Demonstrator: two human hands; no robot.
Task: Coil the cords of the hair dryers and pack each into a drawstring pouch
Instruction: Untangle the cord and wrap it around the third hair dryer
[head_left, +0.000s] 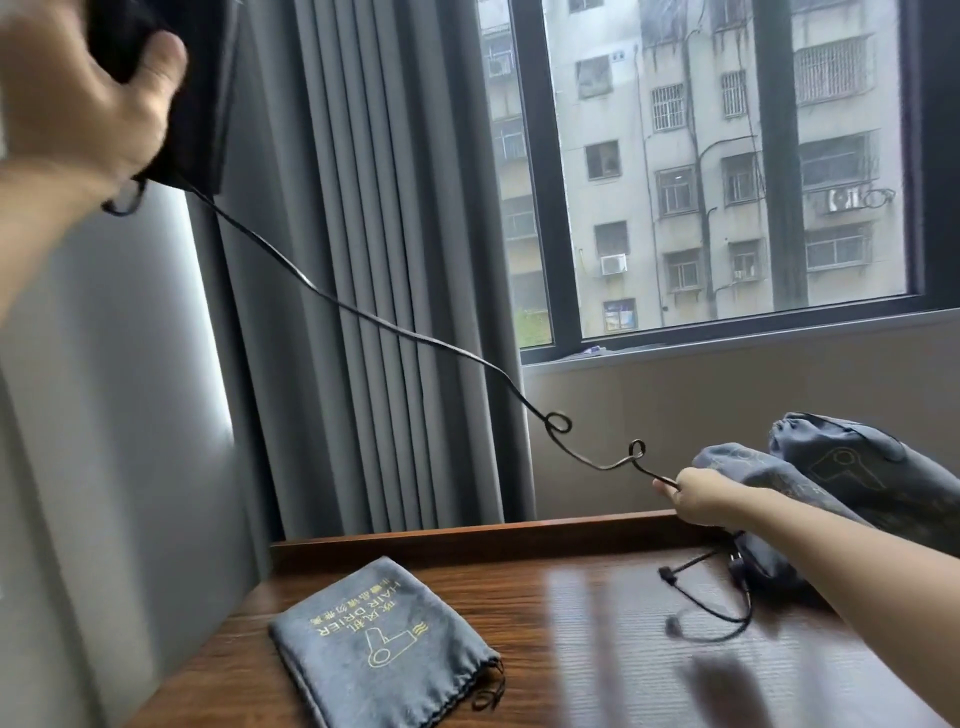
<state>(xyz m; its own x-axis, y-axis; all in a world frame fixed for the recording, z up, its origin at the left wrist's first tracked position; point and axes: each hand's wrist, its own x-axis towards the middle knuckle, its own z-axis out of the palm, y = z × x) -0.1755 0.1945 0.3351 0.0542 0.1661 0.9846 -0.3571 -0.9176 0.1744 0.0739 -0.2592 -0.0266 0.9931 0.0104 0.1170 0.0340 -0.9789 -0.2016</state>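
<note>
- Holding the black hair dryer (171, 88) up at ten o'clock, my left hand (78, 109) keeps a curled grip on it;
- my right hand (698, 496) pinches its cord (363, 317) at four o'clock;
- one flat pouch (374, 644) lies on the tabletop (597, 623) at six; two filled pouches (841, 483) at three.

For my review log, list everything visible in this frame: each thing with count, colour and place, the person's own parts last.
hair dryer: one, black, raised at upper left, gripped.
cord: one, black, stretched from the dryer down to the right hand, two small kinks near that end.
flat pouch: one, grey with yellow print, lying on the table, front left.
filled pouches: two, grey, at the table's far right, drawstrings trailing.
table: one, brown wood, with a raised back edge.
curtain: grey, left of the window.
window: dark frame, apartment block outside.
left hand: holds the dryer.
right hand: fingers pinch the cord.
</note>
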